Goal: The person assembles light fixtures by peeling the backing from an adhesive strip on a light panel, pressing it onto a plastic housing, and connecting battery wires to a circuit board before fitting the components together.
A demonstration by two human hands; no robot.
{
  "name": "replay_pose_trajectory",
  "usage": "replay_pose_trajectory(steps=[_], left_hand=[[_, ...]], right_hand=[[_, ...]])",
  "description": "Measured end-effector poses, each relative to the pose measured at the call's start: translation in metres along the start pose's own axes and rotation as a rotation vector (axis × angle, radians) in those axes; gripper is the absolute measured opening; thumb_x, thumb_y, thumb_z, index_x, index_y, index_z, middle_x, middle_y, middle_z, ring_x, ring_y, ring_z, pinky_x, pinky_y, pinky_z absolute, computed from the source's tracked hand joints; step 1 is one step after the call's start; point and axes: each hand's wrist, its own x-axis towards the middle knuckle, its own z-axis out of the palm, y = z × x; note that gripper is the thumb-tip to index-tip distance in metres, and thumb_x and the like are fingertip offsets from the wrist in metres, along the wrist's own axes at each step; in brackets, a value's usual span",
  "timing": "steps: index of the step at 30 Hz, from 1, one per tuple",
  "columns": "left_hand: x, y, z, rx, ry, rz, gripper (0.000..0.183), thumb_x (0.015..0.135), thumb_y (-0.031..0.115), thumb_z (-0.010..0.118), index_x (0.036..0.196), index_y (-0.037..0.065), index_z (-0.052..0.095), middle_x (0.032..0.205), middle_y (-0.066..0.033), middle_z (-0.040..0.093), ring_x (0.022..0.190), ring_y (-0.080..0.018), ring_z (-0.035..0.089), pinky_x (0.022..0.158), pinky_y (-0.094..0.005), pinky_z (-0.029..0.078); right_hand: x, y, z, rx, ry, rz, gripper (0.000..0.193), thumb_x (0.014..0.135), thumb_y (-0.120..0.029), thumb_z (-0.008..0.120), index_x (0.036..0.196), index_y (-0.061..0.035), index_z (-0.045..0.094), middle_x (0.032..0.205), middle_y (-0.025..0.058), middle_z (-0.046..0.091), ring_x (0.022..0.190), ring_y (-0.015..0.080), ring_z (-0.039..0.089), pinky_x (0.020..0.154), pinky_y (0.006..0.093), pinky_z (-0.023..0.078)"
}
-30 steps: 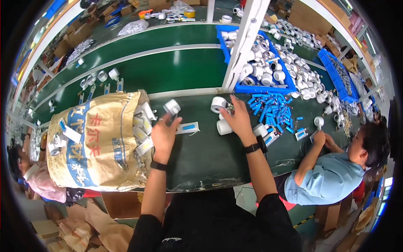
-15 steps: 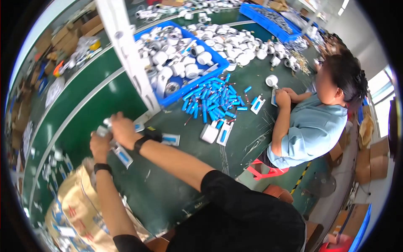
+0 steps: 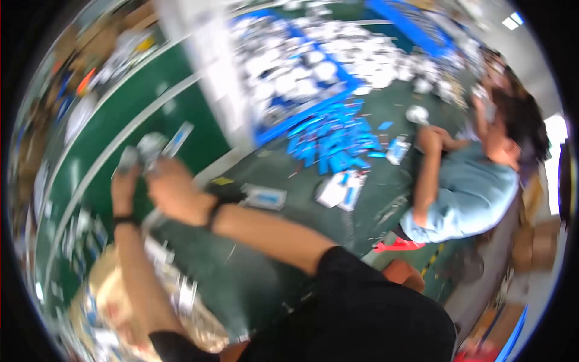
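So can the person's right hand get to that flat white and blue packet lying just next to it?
Probably yes. The flat packet lies bare on the green table beside the right hand's wrist, with nothing on top. That hand seems busy with a small grey-white piece, though the picture is blurry.

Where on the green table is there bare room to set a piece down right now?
Bare green shows on the table between the right forearm and the small flat packet, and on the belt left of the white post. Crowded: the blue tray, the pile of blue pieces, and the sack.
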Motion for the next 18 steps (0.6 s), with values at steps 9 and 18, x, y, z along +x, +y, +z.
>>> replay_pose_trajectory(steps=[9,18], left_hand=[[-0.191,0.248,0.020,0.038,-0.076,0.098,0.047,0.094,0.027,0.068,0.134,0.002,0.062,0.125,-0.0207,0.068,0.116,-0.0392,0.065,0.100,-0.0426,0.051],[-0.254,0.304,0.107,-0.207,-0.049,-0.009,0.066,0.093,0.030,0.071,0.144,-0.005,0.049,0.136,-0.0276,0.060,0.125,-0.0378,0.060,0.105,-0.0411,0.048]], right_hand=[[-0.216,-0.027,-0.146,-0.478,-0.044,0.260,0.069,0.080,-0.014,0.077,0.142,-0.0027,0.049,0.153,0.0300,0.035,0.138,0.0491,0.038,0.114,0.0562,0.033],[-0.262,0.001,-0.148,-0.153,0.058,0.381,0.072,0.077,-0.011,0.083,0.140,-0.0020,0.049,0.151,0.0249,0.037,0.121,0.0418,0.057,0.096,0.0429,0.053]])
